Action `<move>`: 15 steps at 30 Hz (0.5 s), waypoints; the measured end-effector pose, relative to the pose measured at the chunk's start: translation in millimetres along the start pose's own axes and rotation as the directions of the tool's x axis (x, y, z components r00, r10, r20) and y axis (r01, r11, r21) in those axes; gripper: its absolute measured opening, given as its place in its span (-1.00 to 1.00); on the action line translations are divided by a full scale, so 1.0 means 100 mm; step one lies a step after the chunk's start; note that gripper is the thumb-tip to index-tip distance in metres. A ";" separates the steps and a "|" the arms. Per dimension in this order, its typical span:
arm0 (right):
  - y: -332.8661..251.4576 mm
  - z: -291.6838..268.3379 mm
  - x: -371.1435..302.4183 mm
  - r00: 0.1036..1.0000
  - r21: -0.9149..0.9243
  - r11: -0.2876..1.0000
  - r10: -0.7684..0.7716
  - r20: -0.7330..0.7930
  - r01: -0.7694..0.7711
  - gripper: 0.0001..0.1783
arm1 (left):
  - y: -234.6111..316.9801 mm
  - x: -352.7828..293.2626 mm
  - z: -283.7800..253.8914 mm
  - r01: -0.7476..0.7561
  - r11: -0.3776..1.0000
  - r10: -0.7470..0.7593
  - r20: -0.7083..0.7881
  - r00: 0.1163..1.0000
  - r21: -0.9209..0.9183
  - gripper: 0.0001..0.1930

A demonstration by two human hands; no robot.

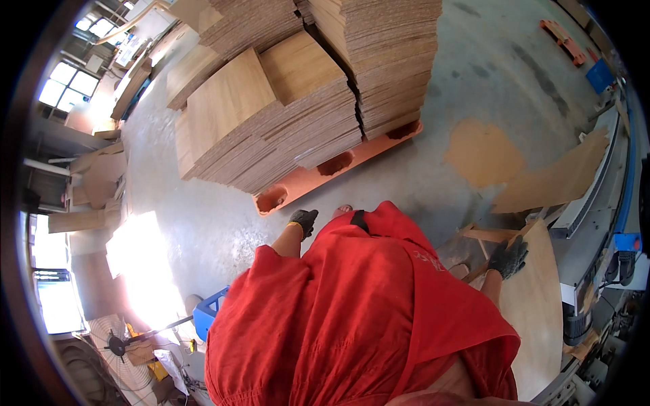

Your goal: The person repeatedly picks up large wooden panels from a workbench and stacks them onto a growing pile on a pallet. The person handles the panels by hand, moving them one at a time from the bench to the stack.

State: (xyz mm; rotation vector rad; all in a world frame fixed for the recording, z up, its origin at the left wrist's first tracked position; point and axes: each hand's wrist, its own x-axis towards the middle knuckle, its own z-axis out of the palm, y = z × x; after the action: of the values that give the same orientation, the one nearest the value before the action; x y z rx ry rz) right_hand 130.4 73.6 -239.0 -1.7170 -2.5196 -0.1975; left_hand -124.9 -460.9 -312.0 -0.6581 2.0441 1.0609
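Observation:
My left hand [305, 222], in a dark grey glove with a yellow cuff, hangs beside my red garment above the floor. Its fingers are loosely bent, and I see nothing in them. The stack of wood boards [298, 101] on an orange pallet [318, 174] stands ahead, apart from that hand. On the right, my right hand [508, 258], in a similar dark glove, lies with fingers stretched out on the upper left part of a pale wood panel [535, 304]. A wooden frame piece [491, 235] sits close to its fingers.
Brown cardboard sheets [555, 177] lie on the floor by a machine [588, 186] at the right. A blue plastic stool or crate [208, 312] and a standing fan [116, 344] are at the lower left. Another orange pallet [563, 42] lies far right.

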 end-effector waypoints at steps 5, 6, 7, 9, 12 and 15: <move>-0.03 -0.06 0.00 1.000 0.014 1.000 0.015 0.018 -0.015 -0.45 | 0.03 0.00 0.05 -0.012 0.999 0.013 0.016 1.000 -0.046 -0.62; -0.04 -0.08 0.00 1.000 0.018 1.000 0.015 0.024 -0.016 -0.45 | 0.07 -0.01 0.07 -0.010 0.998 0.011 0.031 0.999 -0.055 -0.62; -0.04 -0.09 0.00 0.999 0.025 1.000 0.014 0.029 -0.015 -0.46 | 0.11 -0.02 0.09 -0.012 0.997 0.015 0.046 0.999 -0.071 -0.62; -0.03 -0.10 -0.01 0.999 0.033 0.999 0.010 0.034 -0.011 -0.46 | 0.20 -0.04 0.13 -0.058 0.997 0.061 0.060 0.996 -0.046 -0.63; -0.02 -0.09 -0.01 1.000 0.039 0.999 0.004 0.025 -0.005 -0.46 | 0.29 -0.05 0.16 -0.089 0.996 0.087 0.096 0.992 0.018 -0.66; -0.01 -0.07 0.00 1.000 0.060 0.998 -0.005 0.005 0.005 -0.47 | 0.30 -0.02 0.17 -0.097 0.995 0.096 0.094 0.991 0.002 -0.61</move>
State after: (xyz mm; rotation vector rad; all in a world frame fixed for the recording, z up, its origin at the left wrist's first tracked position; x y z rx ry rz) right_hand 129.4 71.8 -232.3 -1.6913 -2.5066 -0.1171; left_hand -138.7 -430.5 -302.8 -0.5009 2.0141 1.1193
